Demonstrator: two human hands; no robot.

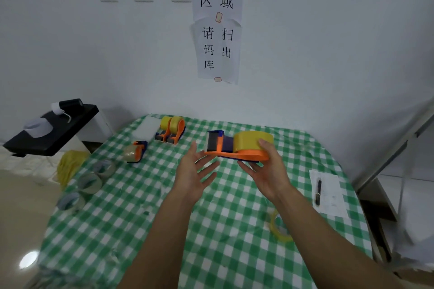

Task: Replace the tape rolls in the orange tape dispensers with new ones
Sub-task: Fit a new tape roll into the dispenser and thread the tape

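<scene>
My right hand (266, 172) holds an orange and blue tape dispenser (225, 148) above the table, fingers around its yellow tape roll (252, 139). My left hand (193, 171) is open, palm up, fingertips just under the dispenser's front end. Two more orange dispensers with yellow rolls (171, 130) stand upright at the far side of the table. Another dispenser (137, 151) with a clear roll lies to their left. Three rolls of clear tape (90, 183) sit along the left edge. A nearly spent yellow roll (280, 227) lies near my right forearm.
The table has a green and white checked cloth (164, 230). A sheet of paper with a black pen (318, 191) lies at the right edge. A black shelf (51, 129) stands to the left with a roller on it. A white wall with paper signs is behind.
</scene>
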